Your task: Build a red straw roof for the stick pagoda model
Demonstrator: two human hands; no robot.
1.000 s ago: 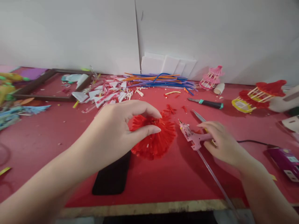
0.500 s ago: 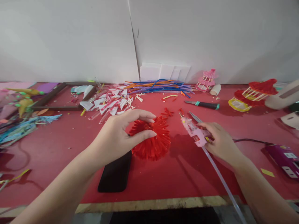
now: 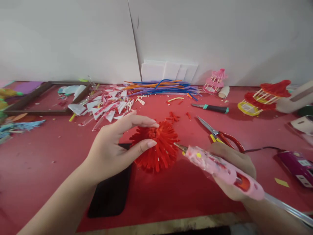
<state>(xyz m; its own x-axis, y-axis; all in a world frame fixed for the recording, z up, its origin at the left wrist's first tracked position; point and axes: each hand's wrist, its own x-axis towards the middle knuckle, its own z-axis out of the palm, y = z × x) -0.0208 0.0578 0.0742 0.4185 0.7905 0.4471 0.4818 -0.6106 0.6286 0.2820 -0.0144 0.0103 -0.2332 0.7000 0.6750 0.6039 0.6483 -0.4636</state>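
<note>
A round, fringed red pipe-cleaner rosette (image 3: pixel 162 153) rests on the red table. My left hand (image 3: pixel 117 147) curls over its left side, thumb on the near part and fingers on the far part, with red tufts between them. My right hand (image 3: pixel 234 166) grips a pink glue gun (image 3: pixel 215 166), a clear glue stick (image 3: pixel 288 207) sticking out of its back. The metal nozzle points left, close to the rosette's right edge. Partly under my left hand and wrist lies a black phone (image 3: pixel 111 194). Beyond my right hand are red-handled scissors (image 3: pixel 217 132).
Pipe cleaners (image 3: pixel 158 88) lie along the wall, with red-and-white scraps (image 3: pixel 105 106) to their left. Behind the scissors is a utility knife (image 3: pixel 211 108). Right stand a red-and-yellow pagoda model (image 3: pixel 264 98) and a purple box (image 3: pixel 297 166) with a cord.
My right hand has drawn the glue gun nearer and turned it, bringing its nozzle left toward the rosette. The scissors now lie in plain sight. My left hand stays over the rosette.
</note>
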